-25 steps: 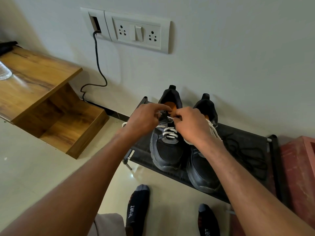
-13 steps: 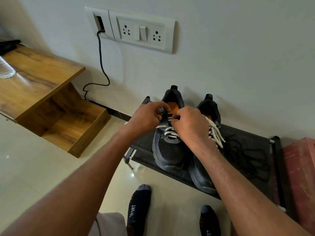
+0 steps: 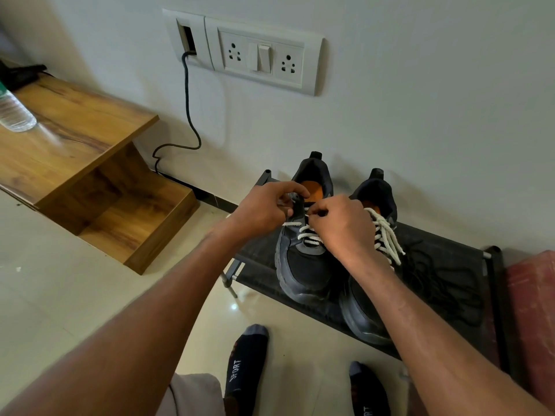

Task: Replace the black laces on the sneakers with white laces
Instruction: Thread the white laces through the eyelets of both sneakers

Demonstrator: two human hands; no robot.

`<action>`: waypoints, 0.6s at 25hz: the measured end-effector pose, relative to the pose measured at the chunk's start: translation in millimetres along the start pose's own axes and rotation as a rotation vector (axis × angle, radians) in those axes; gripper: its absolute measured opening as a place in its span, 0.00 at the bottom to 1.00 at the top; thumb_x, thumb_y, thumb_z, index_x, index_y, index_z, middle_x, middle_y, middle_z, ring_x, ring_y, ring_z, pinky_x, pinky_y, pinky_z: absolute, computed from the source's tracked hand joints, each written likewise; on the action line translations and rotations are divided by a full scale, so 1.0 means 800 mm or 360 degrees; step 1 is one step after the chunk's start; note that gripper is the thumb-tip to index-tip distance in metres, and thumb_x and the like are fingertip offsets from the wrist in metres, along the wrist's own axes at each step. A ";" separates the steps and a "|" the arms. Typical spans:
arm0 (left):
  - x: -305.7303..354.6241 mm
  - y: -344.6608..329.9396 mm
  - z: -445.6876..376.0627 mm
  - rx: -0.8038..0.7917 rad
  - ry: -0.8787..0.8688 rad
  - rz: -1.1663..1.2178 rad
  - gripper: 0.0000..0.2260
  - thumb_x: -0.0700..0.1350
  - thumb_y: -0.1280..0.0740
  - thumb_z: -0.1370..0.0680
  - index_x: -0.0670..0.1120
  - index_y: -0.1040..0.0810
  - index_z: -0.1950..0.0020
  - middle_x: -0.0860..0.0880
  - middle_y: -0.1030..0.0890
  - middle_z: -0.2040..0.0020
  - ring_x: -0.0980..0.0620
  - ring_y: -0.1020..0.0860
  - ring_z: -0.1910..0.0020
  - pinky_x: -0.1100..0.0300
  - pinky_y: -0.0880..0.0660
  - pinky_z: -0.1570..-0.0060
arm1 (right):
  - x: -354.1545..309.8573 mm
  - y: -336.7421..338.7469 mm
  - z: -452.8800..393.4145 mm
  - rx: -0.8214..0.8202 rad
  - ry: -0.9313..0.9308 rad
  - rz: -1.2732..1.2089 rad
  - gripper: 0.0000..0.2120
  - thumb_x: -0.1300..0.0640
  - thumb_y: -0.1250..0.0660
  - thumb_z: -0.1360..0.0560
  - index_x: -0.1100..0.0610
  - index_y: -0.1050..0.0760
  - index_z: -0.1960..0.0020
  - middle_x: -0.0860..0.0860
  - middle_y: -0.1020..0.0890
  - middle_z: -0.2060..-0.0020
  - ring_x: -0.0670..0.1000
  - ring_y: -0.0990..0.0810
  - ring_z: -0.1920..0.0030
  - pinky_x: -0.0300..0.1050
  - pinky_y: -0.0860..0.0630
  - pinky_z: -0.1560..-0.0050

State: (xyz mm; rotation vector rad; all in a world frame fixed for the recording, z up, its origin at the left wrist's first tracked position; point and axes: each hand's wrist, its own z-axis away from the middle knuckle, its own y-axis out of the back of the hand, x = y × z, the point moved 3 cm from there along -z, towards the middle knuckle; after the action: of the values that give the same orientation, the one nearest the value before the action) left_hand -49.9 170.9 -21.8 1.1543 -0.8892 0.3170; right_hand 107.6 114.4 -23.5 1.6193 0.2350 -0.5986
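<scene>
Two black sneakers with orange insoles stand side by side on a low black rack [image 3: 450,259]. The left sneaker [image 3: 303,268] has a white lace [image 3: 309,237] threaded through its lower eyelets. My left hand [image 3: 264,210] pinches the shoe's upper left eyelet edge. My right hand [image 3: 342,228] pinches the white lace near the tongue. The right sneaker [image 3: 365,310] carries a full white lace [image 3: 386,235], partly hidden by my right wrist. Loose black laces [image 3: 435,277] lie on the rack to the right.
A wooden stepped shelf [image 3: 90,163] with a plastic bottle [image 3: 15,114] stands at left. A black cable [image 3: 189,109] hangs from the wall socket plate [image 3: 258,55]. A red box [image 3: 531,310] is at right. My socked feet [image 3: 246,364] rest on the tiled floor.
The camera has tilted slightly, shifting the scene. Both hands stay at the left sneaker's top eyelets, with fingers working the white lace; the right sneaker's lace is more exposed.
</scene>
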 end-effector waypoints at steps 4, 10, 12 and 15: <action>0.003 0.001 0.000 -0.0018 -0.0032 -0.0016 0.22 0.33 0.32 0.21 0.58 0.19 0.35 0.50 0.18 0.47 0.51 0.19 0.47 0.53 0.21 0.45 | -0.007 -0.004 0.003 0.0096 0.0010 0.0150 0.08 0.53 0.31 0.20 0.47 0.13 0.48 0.49 0.15 0.60 0.52 0.19 0.62 0.45 0.23 0.63; -0.003 0.002 -0.001 0.0056 0.0032 0.0021 0.23 0.36 0.28 0.22 0.52 0.28 0.31 0.48 0.16 0.47 0.51 0.17 0.49 0.57 0.20 0.48 | -0.007 -0.004 0.001 0.0028 0.0006 0.0006 0.08 0.52 0.29 0.21 0.45 0.15 0.44 0.49 0.14 0.56 0.55 0.16 0.56 0.47 0.22 0.60; -0.005 0.002 -0.004 0.0141 0.0074 0.0021 0.15 0.41 0.23 0.24 0.46 0.23 0.40 0.49 0.15 0.51 0.52 0.17 0.51 0.57 0.20 0.50 | -0.006 -0.003 0.002 0.0095 0.0008 0.0124 0.05 0.52 0.29 0.20 0.47 0.16 0.46 0.48 0.17 0.61 0.54 0.18 0.60 0.45 0.27 0.63; -0.005 -0.007 -0.004 0.0176 0.0116 0.0038 0.08 0.47 0.21 0.26 0.44 0.16 0.54 0.51 0.15 0.57 0.56 0.18 0.55 0.63 0.22 0.56 | -0.006 -0.007 -0.001 -0.0088 -0.0001 -0.0033 0.07 0.53 0.30 0.20 0.48 0.14 0.46 0.48 0.17 0.60 0.52 0.19 0.59 0.43 0.28 0.62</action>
State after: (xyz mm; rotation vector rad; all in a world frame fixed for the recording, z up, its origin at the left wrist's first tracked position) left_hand -47.3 172.1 -28.6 1.2272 -0.8300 0.4299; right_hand 101.2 117.0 -26.0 1.5652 0.2661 -0.6036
